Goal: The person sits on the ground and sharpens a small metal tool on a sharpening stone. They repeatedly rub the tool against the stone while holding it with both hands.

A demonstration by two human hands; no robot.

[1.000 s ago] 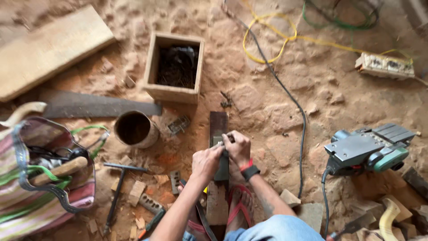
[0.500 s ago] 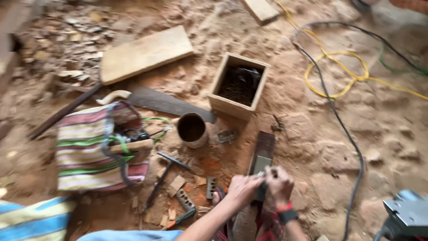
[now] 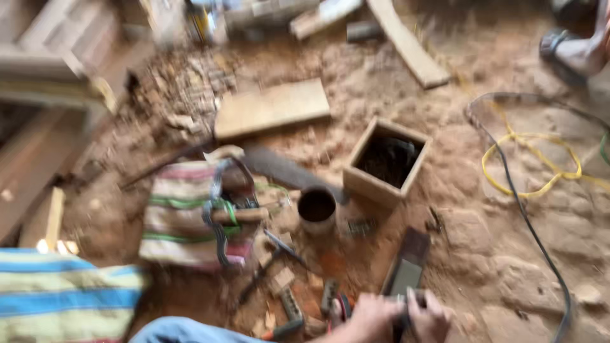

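The sawdust-covered ground (image 3: 483,254) carries everything here, and the view is blurred. At its near left corner lies a blue-and-yellow striped cloth (image 3: 57,295). Just right of that sits a striped bag (image 3: 184,213) with a wooden handle (image 3: 238,215) sticking out of it. A flat wooden board (image 3: 272,108) lies farther back, near the middle, and a long plank (image 3: 408,44) runs toward the far edge. An open wooden box (image 3: 386,162) with dark contents stands right of centre, and a dark saw blade (image 3: 283,168) lies between the bag and the box. A round tin (image 3: 316,209) stands just beside the box's near left corner. A yellow cord (image 3: 530,168) and a black cable (image 3: 527,216) loop along the right side.

At the near edge, the left hand (image 3: 372,317) and the right hand (image 3: 429,317) are side by side, both with fingers curled closed around the near end of a dark flat bar (image 3: 406,270), which points away toward the box. Small wood offcuts (image 3: 283,279) lie scattered just left of the hands.
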